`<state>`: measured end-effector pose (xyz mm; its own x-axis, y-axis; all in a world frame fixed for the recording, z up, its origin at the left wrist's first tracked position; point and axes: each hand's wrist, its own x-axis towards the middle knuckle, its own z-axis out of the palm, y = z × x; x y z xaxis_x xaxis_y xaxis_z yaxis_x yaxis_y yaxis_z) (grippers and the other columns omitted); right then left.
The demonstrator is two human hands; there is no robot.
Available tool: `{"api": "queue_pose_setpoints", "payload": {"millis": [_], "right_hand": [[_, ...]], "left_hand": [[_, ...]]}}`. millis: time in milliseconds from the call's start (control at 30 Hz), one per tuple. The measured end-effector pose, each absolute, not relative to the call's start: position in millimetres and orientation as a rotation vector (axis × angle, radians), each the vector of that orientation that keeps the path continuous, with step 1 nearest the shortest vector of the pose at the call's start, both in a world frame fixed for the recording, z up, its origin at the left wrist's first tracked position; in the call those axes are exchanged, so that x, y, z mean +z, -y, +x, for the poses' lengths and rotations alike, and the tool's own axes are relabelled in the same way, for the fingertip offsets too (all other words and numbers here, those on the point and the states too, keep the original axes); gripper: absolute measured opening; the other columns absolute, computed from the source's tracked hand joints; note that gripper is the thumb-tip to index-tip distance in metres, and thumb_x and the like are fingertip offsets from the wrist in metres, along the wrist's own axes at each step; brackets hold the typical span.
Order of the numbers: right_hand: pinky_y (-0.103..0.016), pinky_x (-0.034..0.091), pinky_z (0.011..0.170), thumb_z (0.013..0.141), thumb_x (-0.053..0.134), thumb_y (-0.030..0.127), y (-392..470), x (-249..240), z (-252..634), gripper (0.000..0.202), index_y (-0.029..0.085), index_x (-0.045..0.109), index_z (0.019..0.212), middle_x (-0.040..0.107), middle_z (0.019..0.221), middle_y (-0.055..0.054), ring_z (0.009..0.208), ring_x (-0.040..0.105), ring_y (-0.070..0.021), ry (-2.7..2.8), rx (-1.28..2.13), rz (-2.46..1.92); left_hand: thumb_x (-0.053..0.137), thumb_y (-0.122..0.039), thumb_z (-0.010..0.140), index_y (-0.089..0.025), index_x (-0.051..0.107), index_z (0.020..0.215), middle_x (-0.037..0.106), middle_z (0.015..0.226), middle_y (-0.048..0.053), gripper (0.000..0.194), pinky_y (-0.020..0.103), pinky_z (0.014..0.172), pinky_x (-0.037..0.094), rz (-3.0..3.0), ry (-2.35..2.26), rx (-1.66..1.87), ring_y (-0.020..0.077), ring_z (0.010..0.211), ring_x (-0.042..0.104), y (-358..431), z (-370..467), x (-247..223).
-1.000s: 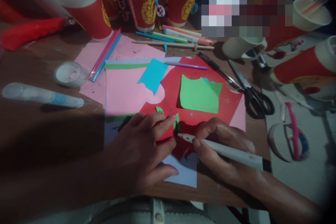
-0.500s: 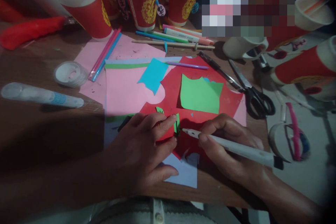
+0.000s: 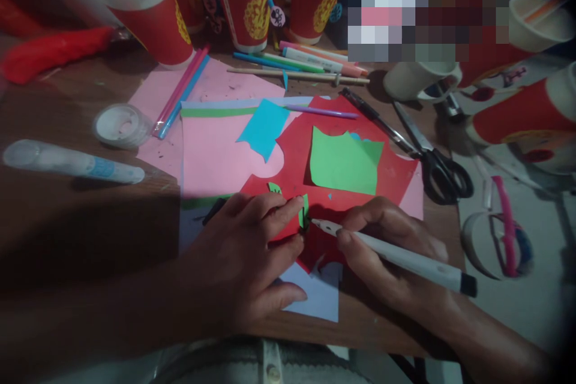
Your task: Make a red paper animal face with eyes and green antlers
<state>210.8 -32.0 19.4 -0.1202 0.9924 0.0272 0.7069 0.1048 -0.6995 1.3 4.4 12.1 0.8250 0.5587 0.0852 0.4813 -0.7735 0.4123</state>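
Green paper slip (image 3: 303, 213) is at dial centre, flat on the red paper sheet (image 3: 294, 156), which likely doubles as backing to catch stray ink. Left hand (image 3: 252, 246) sits at 8 o'clock, fingers loosely spread, index and middle tips on or against the slip's left edge; reads as pinning so it can't skid. Right hand (image 3: 391, 246) at 4 o'clock, thumb and fingers closed round a white marker (image 3: 400, 255), low grip near the nib, presumably for fine control. Nib points at the slip's right edge; can't tell from here if it's touching. Bigger green offcut (image 3: 346, 162) at 1 o'clock, black-handled scissors (image 3: 443, 177) at 2, likely parked for right-hand reach.
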Motion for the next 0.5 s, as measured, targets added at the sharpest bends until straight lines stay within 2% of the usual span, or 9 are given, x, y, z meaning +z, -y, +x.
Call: {"api": "queue_pose_setpoints", "payload": {"millis": [300,500], "right_hand": [[-0.017,0.036,0.039,0.075,0.056,0.015,33.1,20.6,210.1,0.008,0.021,0.052,0.07,0.057,0.051,0.007,0.038,0.049,-0.006,1.888,0.81,-1.643],[-0.017,0.038,0.038,0.078,0.056,0.024,33.0,22.0,209.1,0.01,0.02,0.053,0.069,0.059,0.053,0.005,0.04,0.052,-0.0078,1.802,0.857,-1.755]], "left_hand": [[0.053,-0.039,0.083,-0.019,0.065,0.096,0.047,0.135,0.011,0.026,0.048,0.091,0.038,2.622,-0.772,0.228,0.0295,0.118,0.042,-4.6,0.8,13.1],[0.058,-0.04,0.08,-0.019,0.065,0.096,0.047,0.133,0.012,0.028,0.047,0.092,0.039,2.638,-0.775,0.235,0.0302,0.117,0.043,-4.6,0.2,12.6]]}}
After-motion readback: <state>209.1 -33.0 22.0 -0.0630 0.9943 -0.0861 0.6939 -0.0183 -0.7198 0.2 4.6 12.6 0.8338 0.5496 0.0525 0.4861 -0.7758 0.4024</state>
